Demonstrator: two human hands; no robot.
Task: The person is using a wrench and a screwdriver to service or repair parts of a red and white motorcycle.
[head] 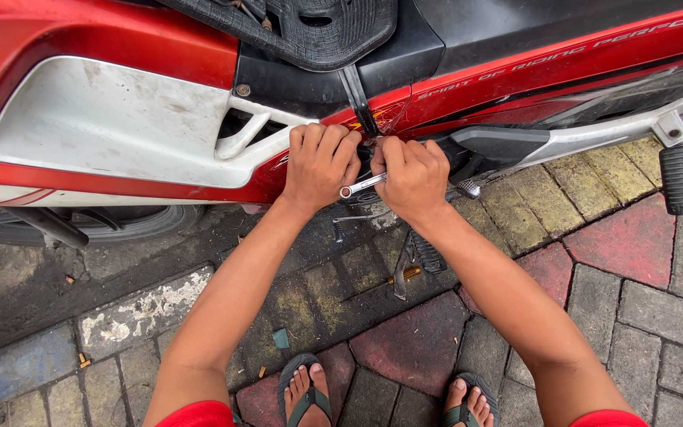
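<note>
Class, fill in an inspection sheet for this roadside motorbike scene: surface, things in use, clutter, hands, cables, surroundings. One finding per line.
Surface: paving bricks, red, yellow and grey, worn and dirty.
Things in use: red motorbike; silver spanner, ring end showing.
Clutter: screwdriver with amber handle lying on the bricks; small scraps nearby.
Hands: left hand pressed against the fairing; right hand closed on the spanner.
Cables: nothing seen.
Surroundings: rear footpeg folded out; tyre at left; feet in sandals at the bottom edge.
</note>
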